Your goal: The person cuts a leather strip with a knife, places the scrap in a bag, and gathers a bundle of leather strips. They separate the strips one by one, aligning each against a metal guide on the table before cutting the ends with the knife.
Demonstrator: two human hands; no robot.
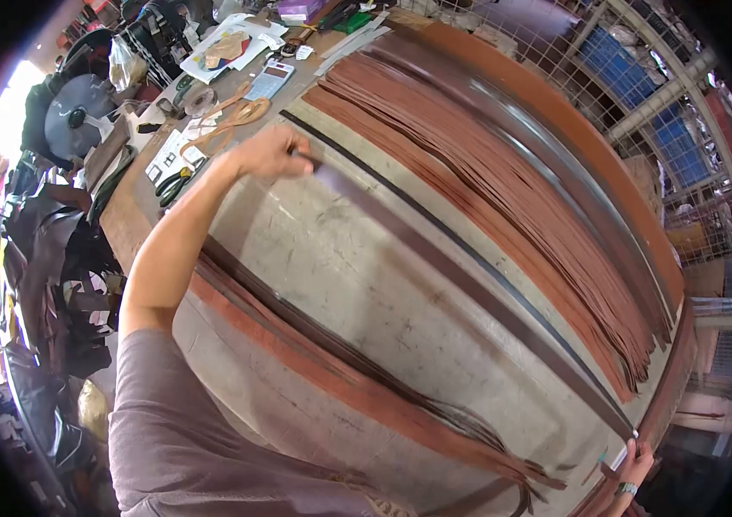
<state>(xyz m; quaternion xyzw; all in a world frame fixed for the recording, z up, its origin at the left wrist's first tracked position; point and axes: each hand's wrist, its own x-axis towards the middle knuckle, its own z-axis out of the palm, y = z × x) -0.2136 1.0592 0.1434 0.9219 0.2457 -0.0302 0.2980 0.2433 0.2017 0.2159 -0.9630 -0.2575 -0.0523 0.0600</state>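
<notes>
A long dark brown leather strap [469,289] stretches diagonally above the worktable [297,233]. At its far end my left hand [276,152] is closed in a pinch, slightly blurred. My right hand [635,470], at the table's right edge, grips the near end. Beside the strap lies a narrow black strip [435,220]. Beyond it a thick row of reddish-brown leather straps [486,172] is laid out lengthwise. Closer to my body lies another bundle of brown straps [331,366], its loose ends curling at the right.
On the table's far left are a calculator [271,79], scissors [174,185], papers [224,47] and tan strap loops [245,112]. A fan [80,116] stands to the left, above piled dark leather [60,250]. A wire mesh rack [642,103] borders the far right side.
</notes>
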